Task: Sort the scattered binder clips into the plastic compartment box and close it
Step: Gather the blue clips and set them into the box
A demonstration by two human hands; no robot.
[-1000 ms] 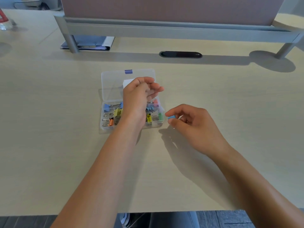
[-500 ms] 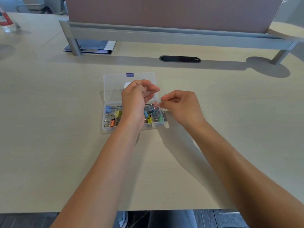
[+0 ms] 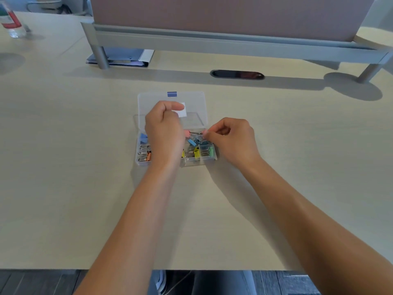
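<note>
A clear plastic compartment box (image 3: 210, 159) sits mid-table with several coloured binder clips (image 3: 196, 153) in its compartments. Its lid (image 3: 191, 99), which has a blue latch (image 3: 171, 94), stands tilted up at the back. My left hand (image 3: 163, 133) grips the lid, thumb on its front, and covers the middle compartments. My right hand (image 3: 232, 141) has curled fingers, with the fingertips together at the box's right rear corner beside a pink clip (image 3: 187, 133). Whether they pinch a clip is hidden. A blue clip (image 3: 192, 142) lies in the compartment just below.
A raised grey divider rail (image 3: 212, 42) on posts spans the back of the table. A dark folder (image 3: 125, 57) lies under its left end, and a black cable slot (image 3: 237, 73) is behind the box. A water bottle (image 3: 10, 22) stands far left. The table's front edge (image 3: 63, 269) is near me.
My right hand lifted a blue clip from the table right of the box and carried it to the box's right rear corner. My left hand stayed on the lid.
</note>
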